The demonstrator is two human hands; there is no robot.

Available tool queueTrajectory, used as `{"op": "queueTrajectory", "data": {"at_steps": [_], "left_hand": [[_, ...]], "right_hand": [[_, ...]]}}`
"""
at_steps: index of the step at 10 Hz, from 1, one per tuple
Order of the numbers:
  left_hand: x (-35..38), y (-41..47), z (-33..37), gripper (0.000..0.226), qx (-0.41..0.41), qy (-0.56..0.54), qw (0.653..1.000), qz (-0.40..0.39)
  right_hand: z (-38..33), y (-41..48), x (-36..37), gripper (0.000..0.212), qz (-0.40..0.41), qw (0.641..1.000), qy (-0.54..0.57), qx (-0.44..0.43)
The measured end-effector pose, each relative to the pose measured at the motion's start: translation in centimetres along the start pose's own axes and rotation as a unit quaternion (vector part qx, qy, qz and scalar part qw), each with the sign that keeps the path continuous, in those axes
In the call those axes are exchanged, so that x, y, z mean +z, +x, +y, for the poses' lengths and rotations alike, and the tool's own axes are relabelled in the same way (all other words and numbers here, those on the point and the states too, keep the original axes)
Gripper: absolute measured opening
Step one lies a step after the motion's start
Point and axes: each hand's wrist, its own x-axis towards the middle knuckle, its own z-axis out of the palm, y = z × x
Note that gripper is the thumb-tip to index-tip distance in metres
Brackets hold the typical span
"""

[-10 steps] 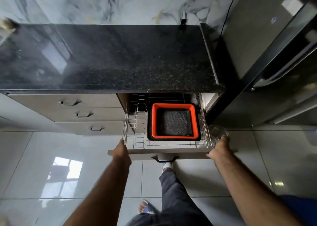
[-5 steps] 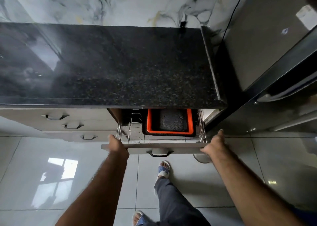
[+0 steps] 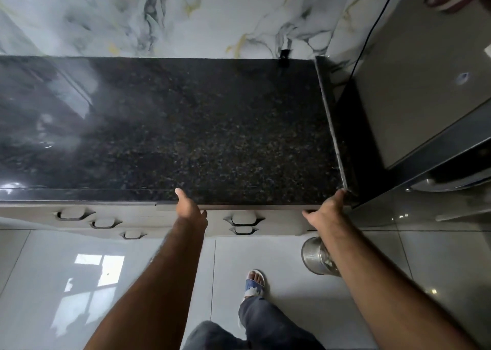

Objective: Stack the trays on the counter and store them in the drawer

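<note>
Left hand (image 3: pixel 190 211) and right hand (image 3: pixel 325 212), both spread flat and holding nothing, press the drawer (image 3: pixel 239 218) front at its two ends directly ahead, the front running left to right under the counter (image 3: pixel 170 126) edge, both hands equally near; trays out of sight, presumably inside.

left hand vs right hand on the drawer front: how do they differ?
The left hand sits near the middle of the drawer front, thumb up over the counter edge; the right hand is at its right end, by the counter corner. A steel pot stands below the right hand only. Both press flat, gripping nothing.
</note>
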Motion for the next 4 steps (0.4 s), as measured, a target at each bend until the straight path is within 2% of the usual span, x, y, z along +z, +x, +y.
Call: {"op": "queueTrajectory", "data": {"at_steps": [2,3,4], "left_hand": [[1.6,0.4,0.8,0.077,0.001,0.016,1.0,0.007],[1.6,0.1,0.8,0.079,0.001,0.048,0.999,0.012],[3.5,-0.5,5.0,0.085,0.058,0.087,0.99,0.1]], "right_hand": [[-0.9,1.3,1.0,0.077,-0.031,0.999,0.024,0.011],[-1.0,0.3,1.2,0.068,-0.019,0.999,-0.007,0.027],[-6.3,-2.3,2.6,0.071,-0.035,0.996,-0.049,0.06]]}}
